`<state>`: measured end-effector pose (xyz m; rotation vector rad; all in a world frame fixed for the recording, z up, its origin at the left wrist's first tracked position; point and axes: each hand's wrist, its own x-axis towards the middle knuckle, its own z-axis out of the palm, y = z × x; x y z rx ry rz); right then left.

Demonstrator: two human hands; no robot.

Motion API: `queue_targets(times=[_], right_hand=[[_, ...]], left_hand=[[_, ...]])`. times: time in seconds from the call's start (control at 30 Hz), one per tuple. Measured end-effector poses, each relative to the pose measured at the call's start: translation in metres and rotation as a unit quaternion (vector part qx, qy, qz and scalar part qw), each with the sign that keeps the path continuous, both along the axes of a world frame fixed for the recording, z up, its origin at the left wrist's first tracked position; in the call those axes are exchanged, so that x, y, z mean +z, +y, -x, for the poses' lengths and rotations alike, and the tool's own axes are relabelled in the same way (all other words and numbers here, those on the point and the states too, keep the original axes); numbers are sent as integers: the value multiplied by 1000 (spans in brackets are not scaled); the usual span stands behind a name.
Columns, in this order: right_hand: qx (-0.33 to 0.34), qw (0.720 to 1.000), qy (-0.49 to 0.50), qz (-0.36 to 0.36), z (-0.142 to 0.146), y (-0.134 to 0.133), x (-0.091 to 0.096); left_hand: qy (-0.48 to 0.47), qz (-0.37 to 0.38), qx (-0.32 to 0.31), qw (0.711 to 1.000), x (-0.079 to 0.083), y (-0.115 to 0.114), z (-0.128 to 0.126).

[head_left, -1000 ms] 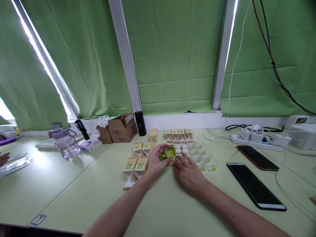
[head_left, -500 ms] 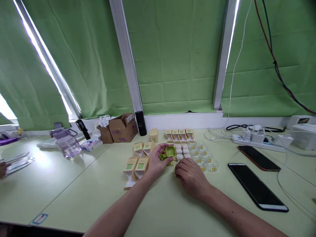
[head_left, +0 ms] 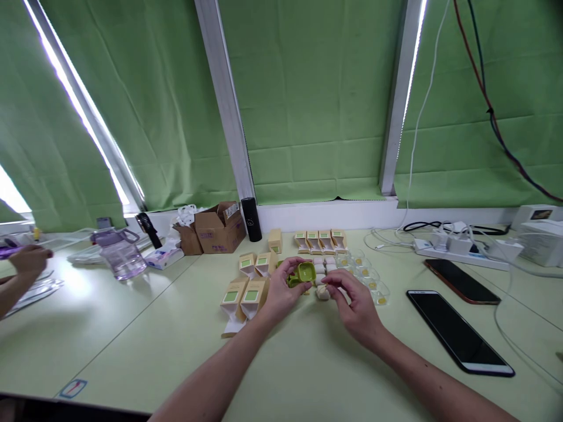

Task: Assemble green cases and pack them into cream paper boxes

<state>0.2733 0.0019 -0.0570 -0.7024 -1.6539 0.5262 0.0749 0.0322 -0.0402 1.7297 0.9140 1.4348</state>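
Observation:
My left hand (head_left: 281, 288) is closed around a small green square case (head_left: 307, 271), whose hollow inside faces me. Thumb and fingertips grip its edges. To the right of it, my right hand (head_left: 355, 305) pinches a small cream-coloured rounded piece (head_left: 323, 292) just above or on the table; its exact kind is unclear. Behind the fingers stand short rows of white rounded pieces (head_left: 329, 261). Clear plastic cups (head_left: 363, 271) with yellow spots in them lie beside these, partly covered by my right hand.
Open cardboard boxes with green labels (head_left: 253, 296) stand left of my hands, and more small boxes (head_left: 324, 239) line up behind. Two phones (head_left: 457, 331) and a power strip (head_left: 461, 253) lie at right. A purple bottle (head_left: 119, 255) and a co-worker's hand (head_left: 30, 259) are at left.
My right hand has turned and lifted slightly to the right, and the cream-coloured piece now shows at its fingertips. The green case has shifted slightly right. The co-worker's arm has reached into view.

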Motion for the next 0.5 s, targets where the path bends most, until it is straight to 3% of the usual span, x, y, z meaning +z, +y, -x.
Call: queue_targets(times=[0.17, 0.5], right_hand=[[40, 976, 132, 168, 0, 7, -4], [94, 911, 280, 289, 0, 20, -4]], left_hand=[[23, -3, 8, 1000, 1, -4, -4], [53, -9, 3, 999, -2, -6, -6]])
